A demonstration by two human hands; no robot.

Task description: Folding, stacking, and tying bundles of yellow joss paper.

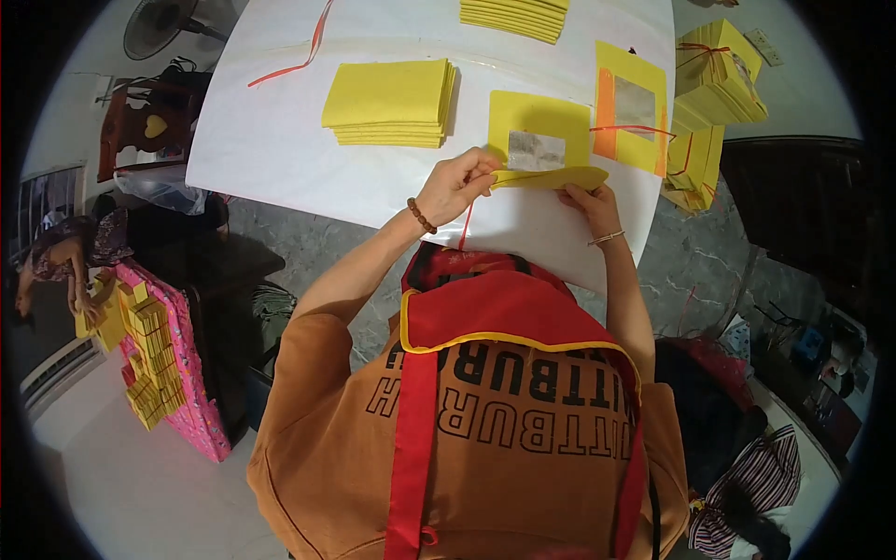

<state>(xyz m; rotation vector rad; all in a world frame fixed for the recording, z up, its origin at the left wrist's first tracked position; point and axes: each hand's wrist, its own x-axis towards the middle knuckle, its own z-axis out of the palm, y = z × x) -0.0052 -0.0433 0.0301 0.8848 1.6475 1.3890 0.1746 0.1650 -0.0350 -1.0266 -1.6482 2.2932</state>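
Both of my hands are at the near edge of the white table. My left hand pinches the left end of a yellow paper sheet, whose near edge is raised and curled. At its right end, the fingers of my right hand grip the same sheet. Just beyond it lies a yellow sheet with a silver-grey patch; I cannot tell whether the two are joined. To the right is another yellow sheet with an orange strip and a silver-grey patch, crossed by a red ribbon.
A neat stack of yellow folded paper lies left of my hands, another stack farther back. Tied yellow bundles stand beyond the table's right edge. At far left, a person handles yellow bundles by a pink-covered surface.
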